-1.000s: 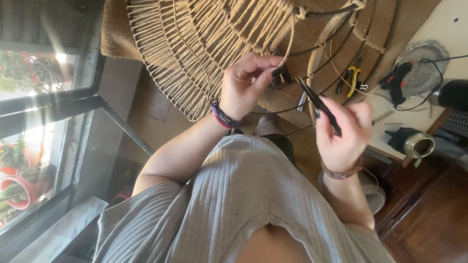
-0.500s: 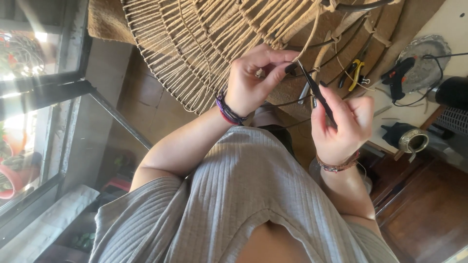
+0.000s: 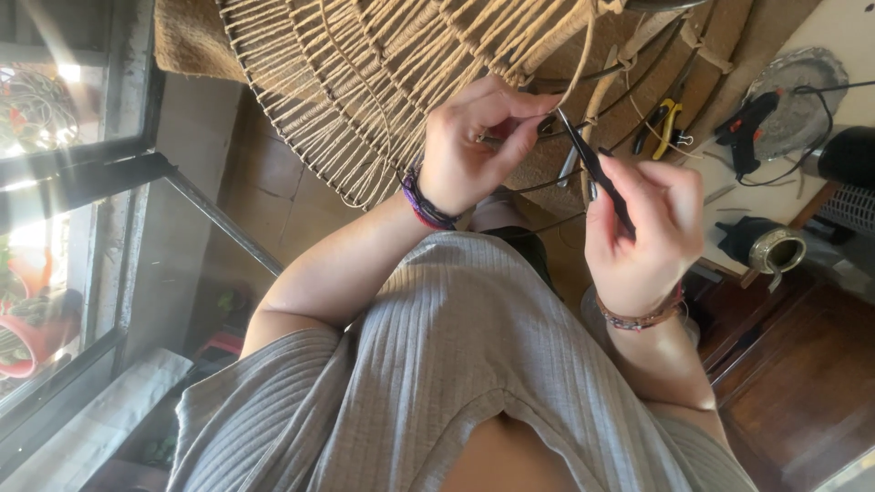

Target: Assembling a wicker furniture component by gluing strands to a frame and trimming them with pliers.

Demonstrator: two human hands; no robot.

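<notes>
At the centre of my view is a round woven cord frame [image 3: 365, 82], its jute-coloured strands fanning out from the rim, hanging just above the hands with a dark metal wire ring running along its edge. My left hand [image 3: 478, 146] is pinched closed on that edge, thumb and fingertips clamped around the cord and wire where the weave ends; a purple and red beaded bracelet [image 3: 421, 202] sits on that wrist. My right hand [image 3: 643, 232] is clenched around a slim pair of dark pliers [image 3: 597, 169], held like a pen, with the tip pointing up to the spot the left hand is pinching. I cannot tell whether the tip actually bites the wire or just touches it. A brown beaded bracelet [image 3: 638, 319] circles the right wrist.

Beyond the hands, yellow-handled cutters [image 3: 663, 123] lie beside the frame's rim. Further right, on a pale tabletop [image 3: 848, 36], a black and red glue gun [image 3: 747, 123] rests on a round metal plate [image 3: 802, 77], its cable looping away. A dark jar with a metal rim [image 3: 761, 246] lies on its side near the table's edge. To the left a window [image 3: 55, 182] shows red plant pots outside. A grey ribbed shirt [image 3: 437, 383] fills the lower view.
</notes>
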